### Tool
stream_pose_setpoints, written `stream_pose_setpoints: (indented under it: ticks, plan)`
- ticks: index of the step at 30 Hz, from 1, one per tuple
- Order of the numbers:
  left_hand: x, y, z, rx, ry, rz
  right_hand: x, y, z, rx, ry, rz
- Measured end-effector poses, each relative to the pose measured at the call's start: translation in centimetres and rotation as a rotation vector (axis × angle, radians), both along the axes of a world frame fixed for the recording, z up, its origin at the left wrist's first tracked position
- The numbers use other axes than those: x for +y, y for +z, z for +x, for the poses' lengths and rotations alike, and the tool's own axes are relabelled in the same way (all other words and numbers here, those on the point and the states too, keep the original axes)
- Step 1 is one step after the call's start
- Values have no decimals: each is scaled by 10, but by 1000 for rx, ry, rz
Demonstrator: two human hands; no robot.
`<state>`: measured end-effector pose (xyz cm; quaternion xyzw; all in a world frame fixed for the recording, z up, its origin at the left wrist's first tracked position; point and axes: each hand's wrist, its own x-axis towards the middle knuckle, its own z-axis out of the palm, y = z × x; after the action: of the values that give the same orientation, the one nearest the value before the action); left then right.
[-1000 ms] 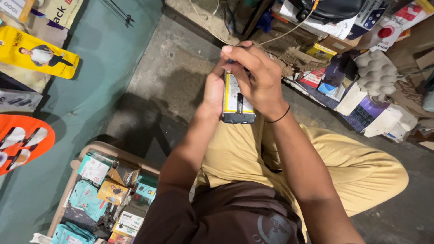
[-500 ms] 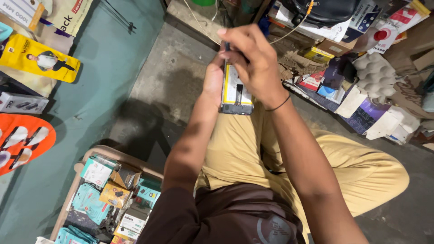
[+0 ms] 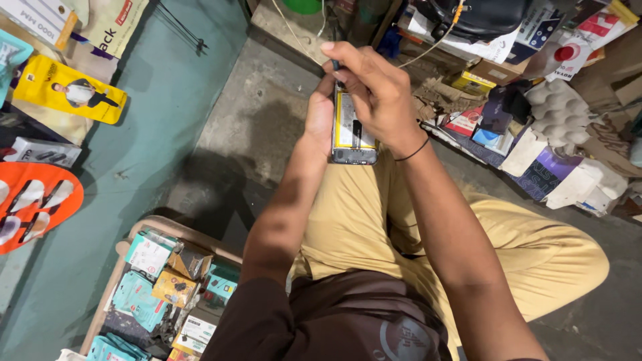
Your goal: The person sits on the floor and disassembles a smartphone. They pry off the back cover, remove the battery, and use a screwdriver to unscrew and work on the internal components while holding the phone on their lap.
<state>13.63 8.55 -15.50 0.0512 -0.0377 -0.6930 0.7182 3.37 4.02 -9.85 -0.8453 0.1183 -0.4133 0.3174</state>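
View from above a seated person, legs crossed in tan trousers point(image 3: 401, 227), dark brown shirt point(image 3: 348, 321) at btm of frame. Both bare forearms reach up and away from the body, meeting near top centre, over a grey concrete floor point(image 3: 267, 100).

Left hand point(image 3: 319, 117): arm runs up from lower left, elbow bent, wrist straight. Hand is closed round the left edge of an opened phone point(image 3: 353, 130), thumb side toward the camera, fingers wrapped behind it. Phone is upright, its back cover off, showing a pale yellow battery w/ a dark strip down the middle and a dark btm section.

Right hand point(image 3: 374, 87): arm comes up from lower right, a thin black band point(image 3: 411, 150) round the wrist. Wrist bends so the hand arches over the phone's top and right side, covering part of it. Fingers are pinched narrow on a slim dark tool point(image 3: 334, 65), only a short bit visible at the phone's top edge; its tip can't be made out.

Around them: lower left, a wooden tray point(image 3: 107, 301) packed w/ small teal and white boxes. Far left, a teal surface point(image 3: 154, 134) w/ a yellow packet point(image 3: 67, 97) and an orange card point(image 3: 33, 207). Upper right, a jumble of boxes, paper and a grey egg carton point(image 3: 558, 110), well apart from the hands.
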Motion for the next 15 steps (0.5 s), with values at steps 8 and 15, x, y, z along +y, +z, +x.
stream_pose_setpoints:
  ticks: [8,15]
  plan:
    - [3,1,-4,17,8,46,1,1,5,-27,-100,-31]
    - [5,6,-1,14,-21,74,1,-3,-1,-72,17,104]
